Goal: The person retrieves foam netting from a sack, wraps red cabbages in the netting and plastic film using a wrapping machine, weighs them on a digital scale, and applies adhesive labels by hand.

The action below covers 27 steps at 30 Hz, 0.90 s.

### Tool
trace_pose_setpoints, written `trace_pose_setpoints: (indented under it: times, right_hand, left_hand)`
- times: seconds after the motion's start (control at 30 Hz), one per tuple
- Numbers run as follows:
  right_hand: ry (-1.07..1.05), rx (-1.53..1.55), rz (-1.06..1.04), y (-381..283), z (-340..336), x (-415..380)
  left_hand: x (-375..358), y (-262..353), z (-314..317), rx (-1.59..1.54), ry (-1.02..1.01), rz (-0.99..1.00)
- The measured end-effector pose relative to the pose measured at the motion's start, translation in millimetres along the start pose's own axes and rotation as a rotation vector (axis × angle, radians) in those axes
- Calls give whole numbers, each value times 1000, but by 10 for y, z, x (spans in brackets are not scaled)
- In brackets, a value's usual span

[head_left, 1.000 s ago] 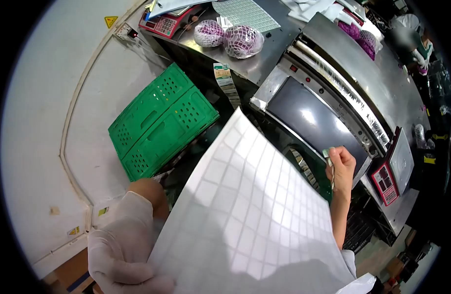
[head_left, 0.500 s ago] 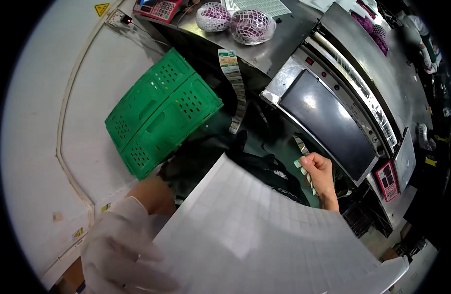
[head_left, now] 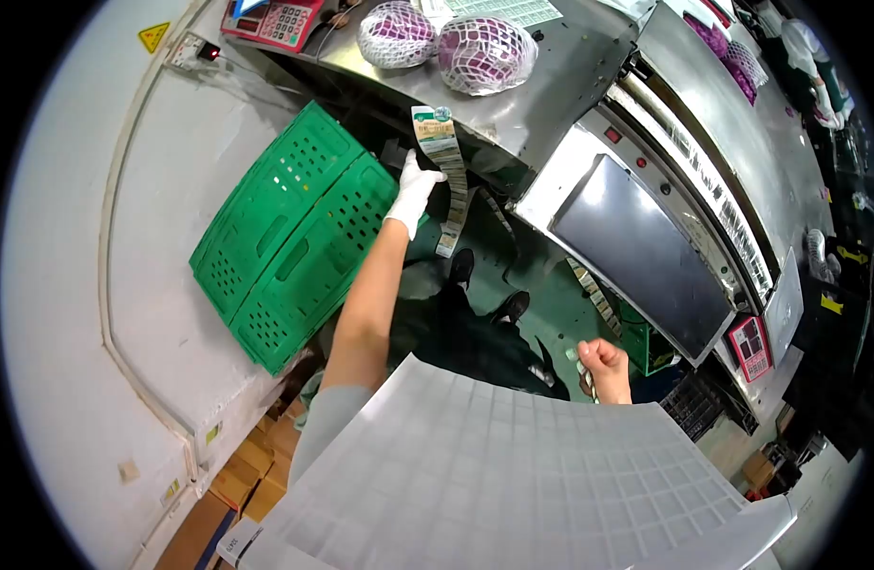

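Note:
My left hand (head_left: 415, 193), in a white glove, is at the left edge of a hanging strip of printed labels (head_left: 450, 180), its thumb spread over the strip. I cannot make out a grip on it. My bare right hand (head_left: 606, 369) is closed on a small folded label strip (head_left: 585, 376). A large white sheet with a grid of labels (head_left: 513, 465) spreads across the foreground, over part of my right arm. Two net-wrapped purple cabbages (head_left: 396, 35), (head_left: 487, 55) rest on the metal table (head_left: 575, 57) beyond the strip.
Green folded crates (head_left: 294, 237) lean at the left. A wrapping machine with a dark plate (head_left: 641, 252) stands right, beside a red scale (head_left: 749, 349). Another red scale (head_left: 277, 24) sits at the back left. Cardboard boxes (head_left: 242, 475) lie low at left. Another person (head_left: 806, 49) is far right.
My left hand has moved from the lower left up and forward to the hanging strip. My right hand has dropped slightly lower, still holding the small strip. The white sheet has shifted lower.

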State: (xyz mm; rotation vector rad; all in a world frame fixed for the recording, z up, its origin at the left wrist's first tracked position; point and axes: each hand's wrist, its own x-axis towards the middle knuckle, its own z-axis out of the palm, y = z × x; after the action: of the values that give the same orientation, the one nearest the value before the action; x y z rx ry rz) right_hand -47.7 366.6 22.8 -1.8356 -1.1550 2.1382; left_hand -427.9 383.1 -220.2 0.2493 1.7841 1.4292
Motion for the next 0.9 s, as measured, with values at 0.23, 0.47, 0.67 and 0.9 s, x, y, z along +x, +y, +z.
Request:
trace_pose_setpoints:
  times: [0.23,0.47,0.67,0.9]
  right_hand:
    - [81,-35,-147,419,-121,-24]
    - [49,-122,-230,800,-464,-108]
    - [-9,-167,-254,1117,-1013,-379]
    - [-84,73,-284,1179,-1578,-577]
  left_hand:
    - [250,-577,288,-54,-235,-13]
    - [-1151,-512,266,97,-460,-295]
    - [-2368,-946,167,-52,-661,-190]
    - [-3973,-488,403,-198,-765,-79]
